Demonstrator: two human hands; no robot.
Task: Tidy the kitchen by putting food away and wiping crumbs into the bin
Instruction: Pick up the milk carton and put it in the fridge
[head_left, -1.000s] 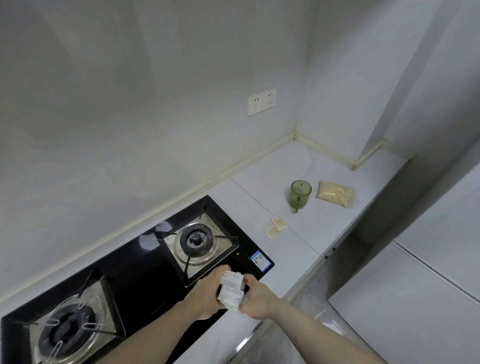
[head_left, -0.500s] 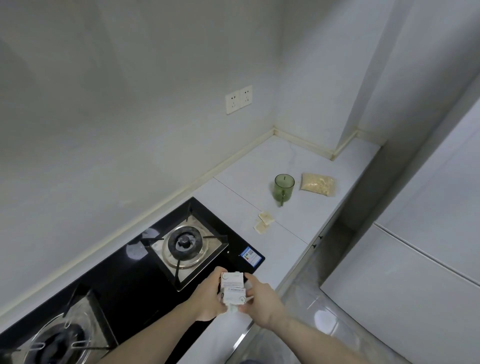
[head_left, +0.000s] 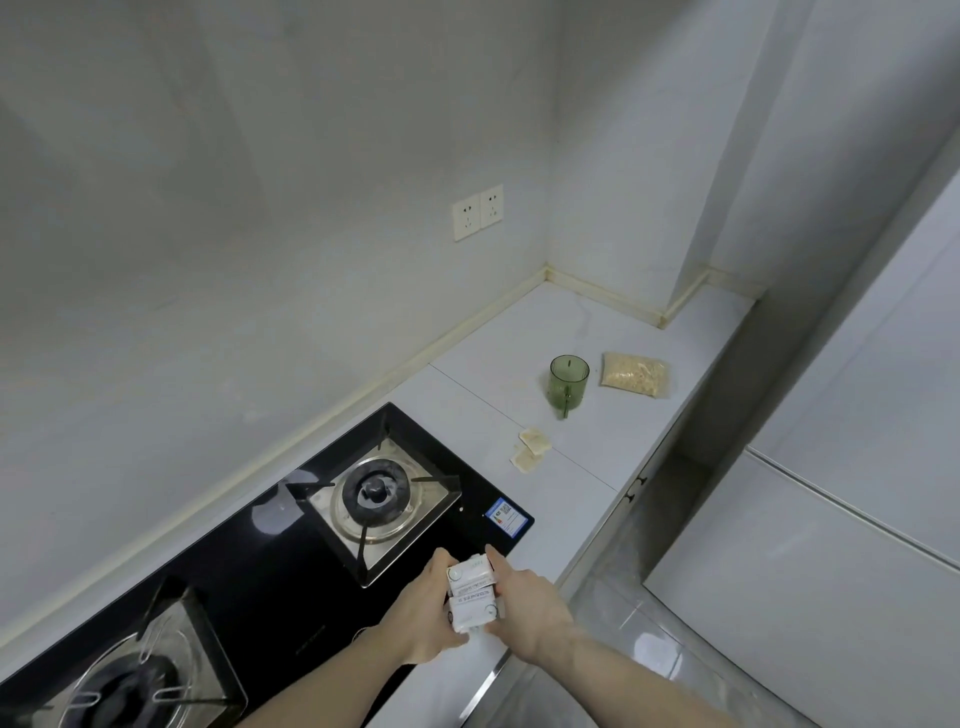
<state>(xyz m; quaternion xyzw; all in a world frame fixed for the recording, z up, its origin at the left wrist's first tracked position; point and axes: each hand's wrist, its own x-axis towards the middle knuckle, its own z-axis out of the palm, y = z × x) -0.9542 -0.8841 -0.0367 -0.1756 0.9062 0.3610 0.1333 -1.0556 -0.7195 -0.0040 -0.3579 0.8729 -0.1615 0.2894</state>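
I am seeing both hands gripping 2 small white cartons (head_left: 471, 594) above the counter's (head_left: 561, 519) front edge, left hand (head_left: 425, 618) and right hand (head_left: 524, 608) curling fingers around their sides. Beyond, the black hob (head_left: 291, 561) is sitting; farther on are lying crackers (head_left: 532, 450), a green cup (head_left: 568, 382) and a grain bag (head_left: 635, 374) near the corner.

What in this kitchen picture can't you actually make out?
Head view only:
- Print on the two small white cartons: too small to read; the left hand and right hand cover their sides.
- Left burner: cut off by the bottom edge.
- Bag of pale grains: contents too small to identify.
- Blue sticker on the hob: text too small.
- No bin is in view.
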